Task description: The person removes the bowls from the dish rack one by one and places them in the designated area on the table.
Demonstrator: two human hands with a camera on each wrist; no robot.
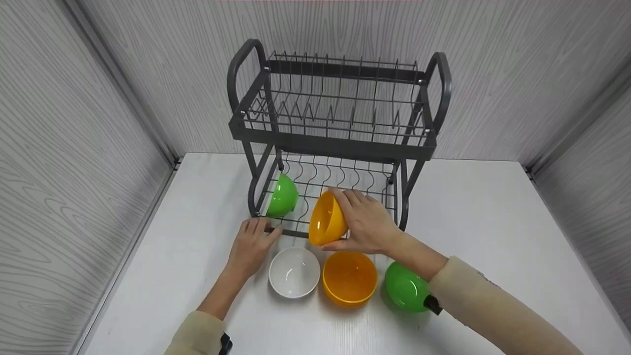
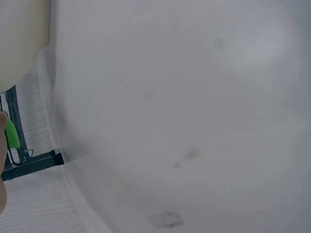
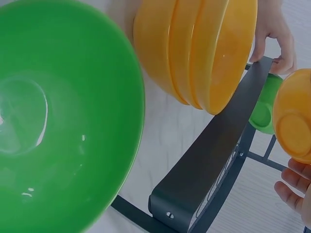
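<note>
My right hand (image 1: 368, 224) grips an orange bowl (image 1: 336, 224) by its rim and base, tipped on its side with the opening facing left. It hangs over the lower tier of a dark two-tier dish rack (image 1: 335, 144). A green bowl (image 1: 284, 197) stands on edge at that tier's left end. At the tier's front left corner, my left hand (image 1: 250, 246) holds the front rail between thumb and fingers. In the right wrist view the held orange bowl (image 3: 295, 124) shows its base, with my fingertips (image 3: 294, 179) below it.
In front of the rack sit a white bowl (image 1: 294, 272), a stack of orange bowls (image 1: 350, 277) and a green bowl (image 1: 406, 287) partly under my right forearm. The rack's upper tier has upright wire dividers (image 1: 325, 116). Grey panels (image 1: 493, 74) enclose the white table (image 1: 493, 222).
</note>
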